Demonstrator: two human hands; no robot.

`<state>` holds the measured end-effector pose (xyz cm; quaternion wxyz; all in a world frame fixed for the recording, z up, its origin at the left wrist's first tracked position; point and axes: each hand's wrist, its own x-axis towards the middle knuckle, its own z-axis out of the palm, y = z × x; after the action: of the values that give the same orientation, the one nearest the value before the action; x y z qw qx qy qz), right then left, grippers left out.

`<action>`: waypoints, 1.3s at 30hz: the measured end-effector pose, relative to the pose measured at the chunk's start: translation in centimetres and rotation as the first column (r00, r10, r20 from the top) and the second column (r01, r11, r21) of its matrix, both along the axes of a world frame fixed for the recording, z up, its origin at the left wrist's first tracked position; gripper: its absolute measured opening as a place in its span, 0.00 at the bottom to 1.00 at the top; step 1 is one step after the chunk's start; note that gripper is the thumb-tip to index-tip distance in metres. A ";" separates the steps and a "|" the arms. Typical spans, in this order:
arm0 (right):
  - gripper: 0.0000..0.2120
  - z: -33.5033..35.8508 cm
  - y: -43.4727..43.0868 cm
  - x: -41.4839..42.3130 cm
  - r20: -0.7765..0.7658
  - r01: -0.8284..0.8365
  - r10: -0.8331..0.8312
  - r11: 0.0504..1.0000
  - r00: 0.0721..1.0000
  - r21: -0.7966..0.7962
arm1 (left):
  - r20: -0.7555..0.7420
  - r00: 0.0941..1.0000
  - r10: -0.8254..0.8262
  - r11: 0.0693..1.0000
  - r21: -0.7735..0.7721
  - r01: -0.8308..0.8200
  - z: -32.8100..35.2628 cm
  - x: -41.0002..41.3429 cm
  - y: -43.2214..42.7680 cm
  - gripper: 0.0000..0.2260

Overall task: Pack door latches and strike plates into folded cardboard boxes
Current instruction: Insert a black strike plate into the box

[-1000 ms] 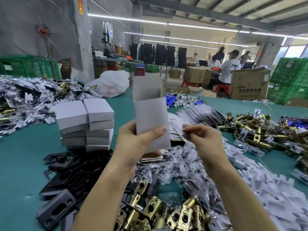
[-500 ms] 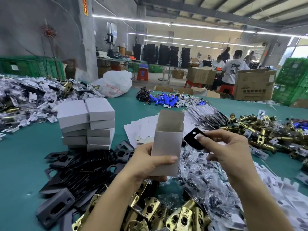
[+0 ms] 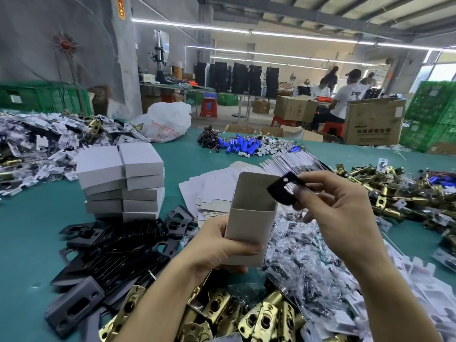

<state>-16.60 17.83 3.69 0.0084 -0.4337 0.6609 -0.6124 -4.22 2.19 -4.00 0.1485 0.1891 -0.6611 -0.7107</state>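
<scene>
Now upright above the green tabletop: an open cardboard box, with the top flap raised at the back, gripped low down by the left hand, thumb across the front face and the other fingers behind. Just at the right corner of the box mouth, slightly above it, a black strike plate, tilted, pinched at one edge between thumb and fingertips of the right hand; not yet inside the box. Whether touching the flap or not, cannot tell.

Further back on the left, a stack of closed white boxes in two columns. Directly behind the held box, flat unfolded blanks. At lower left, a heap of black plates. Along the bottom edge, brass latches. Under the right forearm, many small clear bags, contents too blurred to tell.
</scene>
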 end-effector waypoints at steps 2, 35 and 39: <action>0.16 0.2 0.1 0.0 -0.065 0.030 -0.028 0.999 0.997 0.023 | 0.001 1.000 0.009 1.000 0.010 -0.009 -0.1 -0.1 -0.1 0.11; 0.06 0.6 -0.9 2.6 -0.669 0.157 -0.200 0.980 0.716 -0.124 | -0.103 0.990 -0.092 0.995 -0.046 0.088 -0.1 -0.1 0.2 0.16; 0.05 0.4 -1.3 3.0 -0.705 0.192 -0.216 0.975 0.676 -0.114 | -0.200 0.979 -0.035 0.998 -0.054 0.025 0.0 -0.3 0.4 0.14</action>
<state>-13.56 16.51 4.06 -0.3230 -0.5604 0.6471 -0.4036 -4.57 2.60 -3.95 0.2085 0.1026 -0.6635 -0.7112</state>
